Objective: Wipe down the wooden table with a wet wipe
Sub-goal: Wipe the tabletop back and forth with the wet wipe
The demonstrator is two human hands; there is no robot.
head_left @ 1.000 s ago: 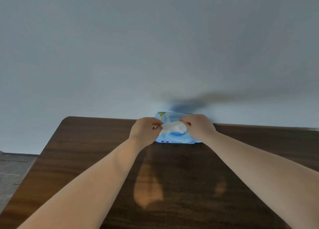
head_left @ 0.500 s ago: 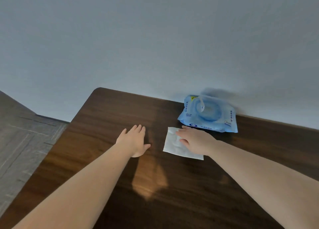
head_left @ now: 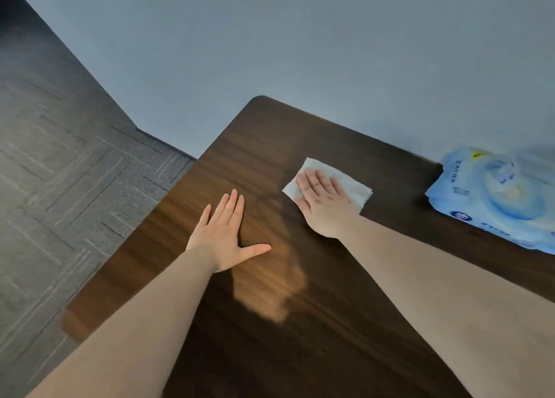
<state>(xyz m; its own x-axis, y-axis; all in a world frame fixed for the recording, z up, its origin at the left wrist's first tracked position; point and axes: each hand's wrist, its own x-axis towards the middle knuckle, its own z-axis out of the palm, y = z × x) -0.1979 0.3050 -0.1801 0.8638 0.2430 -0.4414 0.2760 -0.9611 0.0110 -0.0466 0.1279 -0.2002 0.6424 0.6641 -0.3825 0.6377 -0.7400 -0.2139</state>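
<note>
Wet wipe (head_left: 339, 179): white, unfolded, flat on the dark wooden desk (head_left: 315, 322), toward its far edge and not far from the rounded far-left corner.
Right hand (head_left: 322, 204): palm down on the wipe, fingers straight and together, grip open, pressing rather than pinching; wipe's edges showing beyond the fingertips and to the right.
Left hand (head_left: 223, 235): flat on bare wood just left of the wipe, apart from it, fingers extended, thumb splayed toward the right, grip open and holding nothing.
Wipes pack (head_left: 498, 205): pale blue soft pack at the right edge of view, lying against the wall, well apart from the wipe.
Desk surface: dark brown grain, glossy, with a warm orange patch of reflected light between the two forearms.
Wall (head_left: 300, 52): plain grey-blue, meeting the desk's far edge.
Floor (head_left: 60, 187): grey carpet tiles with angled seam lines, left of the desk.
</note>
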